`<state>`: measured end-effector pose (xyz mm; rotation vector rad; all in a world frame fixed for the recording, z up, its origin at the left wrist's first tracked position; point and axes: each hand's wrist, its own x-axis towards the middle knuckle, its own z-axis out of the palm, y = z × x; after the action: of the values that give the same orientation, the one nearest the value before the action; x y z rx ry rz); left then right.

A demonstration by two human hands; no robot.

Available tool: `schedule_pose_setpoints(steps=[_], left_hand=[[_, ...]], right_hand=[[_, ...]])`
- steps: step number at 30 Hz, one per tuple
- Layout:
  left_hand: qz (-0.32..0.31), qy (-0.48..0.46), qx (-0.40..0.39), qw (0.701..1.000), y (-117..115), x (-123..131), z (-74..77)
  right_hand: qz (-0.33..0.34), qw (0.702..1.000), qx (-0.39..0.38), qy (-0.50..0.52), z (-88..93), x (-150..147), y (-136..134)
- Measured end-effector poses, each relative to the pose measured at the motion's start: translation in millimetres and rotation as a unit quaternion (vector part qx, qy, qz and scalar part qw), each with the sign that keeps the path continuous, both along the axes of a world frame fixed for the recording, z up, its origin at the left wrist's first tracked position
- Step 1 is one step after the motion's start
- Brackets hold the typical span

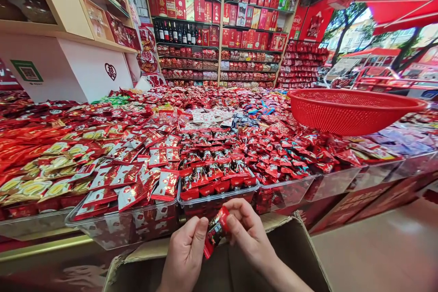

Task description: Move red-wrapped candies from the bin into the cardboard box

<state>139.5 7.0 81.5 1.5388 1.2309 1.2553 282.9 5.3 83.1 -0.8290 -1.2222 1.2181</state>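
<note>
One small red and black candy packet (216, 230) is held between both hands, tilted, above an open cardboard box (290, 242). My left hand (186, 253) pinches its lower left side with the thumb on top. At its upper right end, my right hand (249, 235) grips it between thumb and fingers. Just beyond the hands stands a clear plastic bin (219, 197) filled with rows of similar red and black packets (212, 169). Left of it, another clear bin (123, 226) is heaped with red and white packets (130, 178).
A red perforated basket (356, 112) rests on the heaped sweets at the right. Further bins of wrapped sweets spread across the counter. Behind them, shelves (221, 32) hold bottles and red boxes. A white block with a QR code (27, 73) stands at left; tiled floor (379, 246) lies at right.
</note>
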Motion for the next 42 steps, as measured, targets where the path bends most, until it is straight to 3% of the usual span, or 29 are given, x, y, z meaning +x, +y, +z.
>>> schedule_pose_setpoints(steps=[4, 7, 10, 13, 15, 19, 21, 29, 37, 42], left_hand=[[-0.035, 0.014, -0.009, 0.999, -0.1, 0.8, 3.9], [-0.005, -0.042, -0.034, 0.999, -2.2, 1.1, 9.0], [-0.001, -0.087, 0.062, 0.994, -5.3, 1.3, 10.4], [-0.052, -0.015, 0.191, 0.980, -4.7, -0.7, 7.0], [-0.079, 0.042, 0.213, 0.973, -2.0, -3.7, 4.1], [-0.096, 0.069, 0.196, 0.973, 3.1, -9.0, 0.1], [-0.108, 0.065, 0.167, 0.978, 3.6, -9.0, -0.3], [-0.150, 0.052, -0.011, 0.987, 0.9, -4.7, 4.8], [-0.180, 0.068, -0.006, 0.981, 0.8, -6.4, 12.0], [-0.124, 0.046, -0.001, 0.991, 2.1, -7.4, 3.3]], right_hand=[[-0.003, 0.999, -0.026, 0.023, -0.2, -2.2, -4.6], [-0.016, 0.999, -0.048, 0.003, 4.3, -0.9, -5.1], [-0.048, 0.996, -0.079, -0.017, 10.8, 1.3, -5.3], [-0.014, 0.995, -0.095, -0.026, 14.8, 3.8, -6.2], [0.027, 0.998, -0.056, -0.026, 15.1, 6.7, -6.2], [-0.006, 0.992, 0.088, -0.090, 12.3, 14.0, -1.6], [-0.033, 0.987, 0.105, -0.113, 10.9, 16.0, 2.0], [0.004, 0.999, -0.037, -0.007, 11.4, 9.7, 6.0], [-0.008, 0.993, -0.109, 0.032, 11.2, 9.9, 6.5], [0.040, 0.991, -0.112, 0.064, 13.2, 6.2, 2.4]])
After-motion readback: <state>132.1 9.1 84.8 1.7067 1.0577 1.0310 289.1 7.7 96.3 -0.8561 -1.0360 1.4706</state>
